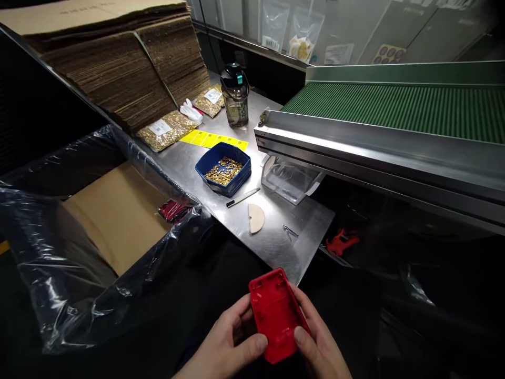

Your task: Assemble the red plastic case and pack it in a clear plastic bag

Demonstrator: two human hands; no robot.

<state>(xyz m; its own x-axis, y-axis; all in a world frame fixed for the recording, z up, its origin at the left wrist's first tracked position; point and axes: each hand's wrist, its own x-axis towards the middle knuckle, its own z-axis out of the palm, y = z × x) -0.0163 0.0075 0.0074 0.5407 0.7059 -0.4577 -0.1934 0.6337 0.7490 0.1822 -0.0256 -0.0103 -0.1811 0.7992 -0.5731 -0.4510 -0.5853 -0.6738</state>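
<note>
A red plastic housing shell (274, 310) is held between both hands in front of me, its hollow inner side turned up. My left hand (232, 339) grips its left edge, the thumb pressed on the lower left corner. On the other side, my right hand (315, 337) wraps the right edge with its thumb over the lower right part. Beyond the hands, on the metal table (232, 221), lie nail clippers (291, 230), a pale half-round disc (256, 218) and a marker pen (243, 197). A blue bin (236, 184) there contains small brass-coloured parts.
To the left stands a box lined with clear plastic (114, 221), with a dark red item (173, 210) inside. A cardboard stack (126, 73), bags of brass parts (169, 129) and a water bottle (235, 97) are behind. A green conveyor (394, 110) runs along the right.
</note>
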